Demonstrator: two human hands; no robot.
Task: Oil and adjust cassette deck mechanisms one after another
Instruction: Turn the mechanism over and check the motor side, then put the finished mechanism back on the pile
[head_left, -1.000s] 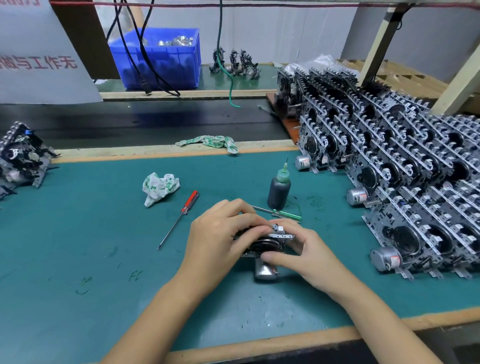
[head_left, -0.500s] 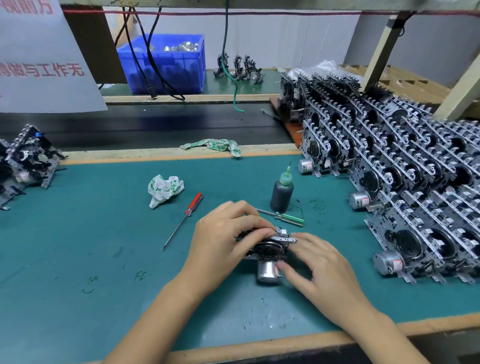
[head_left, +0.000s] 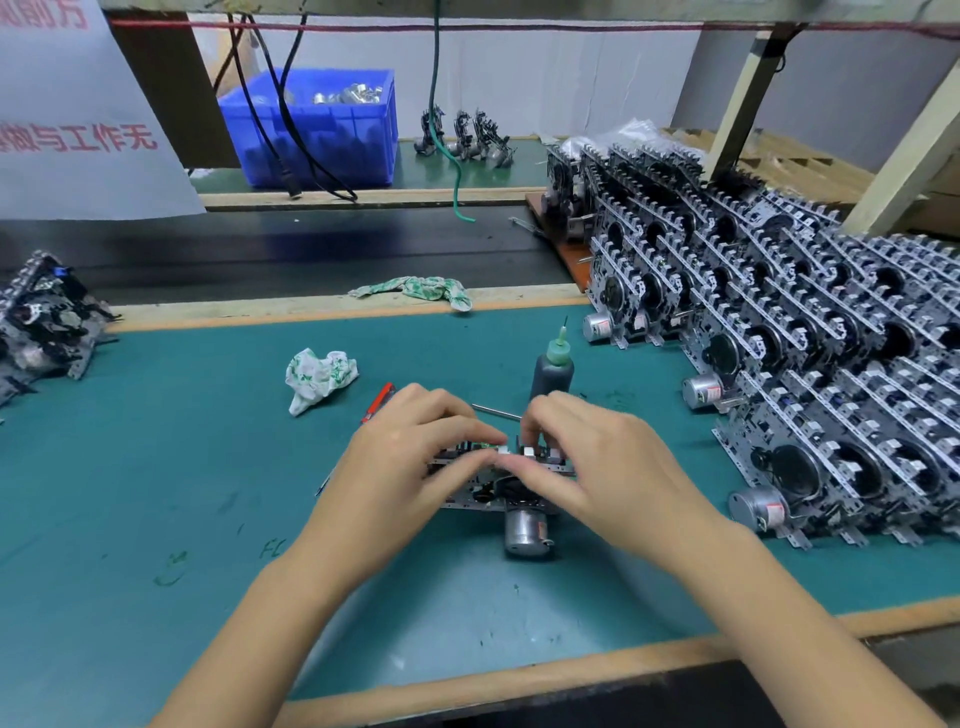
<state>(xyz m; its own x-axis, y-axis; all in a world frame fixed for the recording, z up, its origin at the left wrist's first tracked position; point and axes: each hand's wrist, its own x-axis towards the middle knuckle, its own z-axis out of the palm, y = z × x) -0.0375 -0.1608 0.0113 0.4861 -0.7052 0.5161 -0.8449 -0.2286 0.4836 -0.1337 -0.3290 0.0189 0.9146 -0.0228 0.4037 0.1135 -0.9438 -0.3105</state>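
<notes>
Head view, left to right: a small heap of mechanisms lies at the far left edge of the green mat; a crumpled cloth and a red-handled screwdriver lie left of centre. At centre, one cassette deck mechanism sits on the mat with its motor can toward the operator. The left hand grips its left end, fingers curled over the top edge. The right hand holds the right end, fingertips curled onto the key row. The oil bottle stands upright just behind, untouched. Stacked mechanisms fill the right side. Step in hand appears to be adjustment, or checking key action by finger. The next move probably calls for freeing one hand to take up the bottle or screwdriver.
</notes>
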